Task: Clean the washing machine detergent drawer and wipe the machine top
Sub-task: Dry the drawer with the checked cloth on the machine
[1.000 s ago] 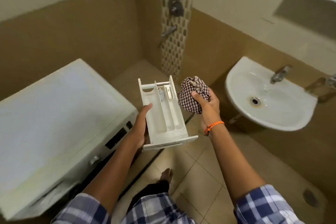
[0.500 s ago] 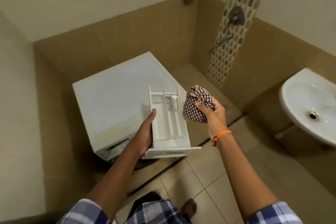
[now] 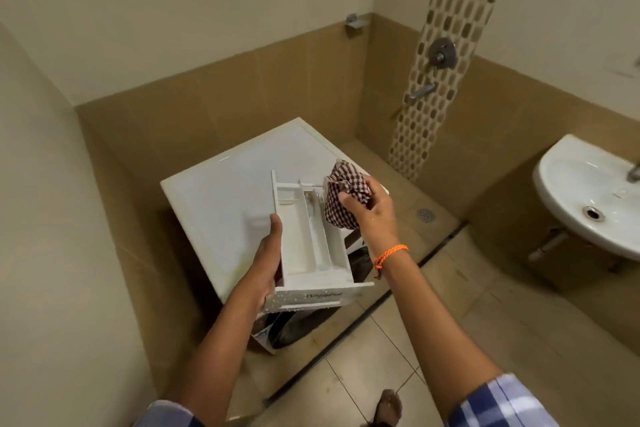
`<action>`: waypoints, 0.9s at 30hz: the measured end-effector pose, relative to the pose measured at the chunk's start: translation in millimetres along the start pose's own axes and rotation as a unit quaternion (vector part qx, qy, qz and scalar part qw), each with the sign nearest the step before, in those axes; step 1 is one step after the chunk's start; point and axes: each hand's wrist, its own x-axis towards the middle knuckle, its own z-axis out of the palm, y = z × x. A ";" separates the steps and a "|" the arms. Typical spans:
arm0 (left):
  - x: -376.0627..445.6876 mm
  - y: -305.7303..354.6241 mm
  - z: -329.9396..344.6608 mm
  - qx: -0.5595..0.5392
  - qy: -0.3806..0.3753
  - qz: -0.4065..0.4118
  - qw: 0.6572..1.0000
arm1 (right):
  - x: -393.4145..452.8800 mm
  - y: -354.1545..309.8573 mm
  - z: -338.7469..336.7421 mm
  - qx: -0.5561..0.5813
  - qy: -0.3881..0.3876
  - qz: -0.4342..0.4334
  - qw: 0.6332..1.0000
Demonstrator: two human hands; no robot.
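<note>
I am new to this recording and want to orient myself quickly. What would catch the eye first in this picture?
First, the white detergent drawer, out of the machine and held in mid-picture by the left hand at its side. Beside it, the right hand grips a bunched checked cloth at the drawer's far right corner. Behind them stands the white washing machine, and a white basin hangs on the wall at the right.

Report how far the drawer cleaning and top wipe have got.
Done: the detergent drawer is out of the washing machine. In hand: the left hand grips the drawer while the right hand holds the bunched checked cloth at its far end. Left: refitting the drawer; whether the top is wiped cannot be told.
</note>
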 end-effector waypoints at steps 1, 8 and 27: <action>3.0 -0.4 -9.0 0.002 -0.006 0.001 1.000 | -3.2 -1.3 16.5 0.002 0.007 -0.028 1.000; 22.8 -8.3 -43.8 -0.014 -0.015 0.066 0.998 | -27.4 20.5 108.5 -0.252 -0.117 -0.121 0.953; 49.9 26.9 -49.5 -0.238 0.027 0.007 0.971 | 2.1 33.3 139.7 -0.662 -0.262 -0.179 0.680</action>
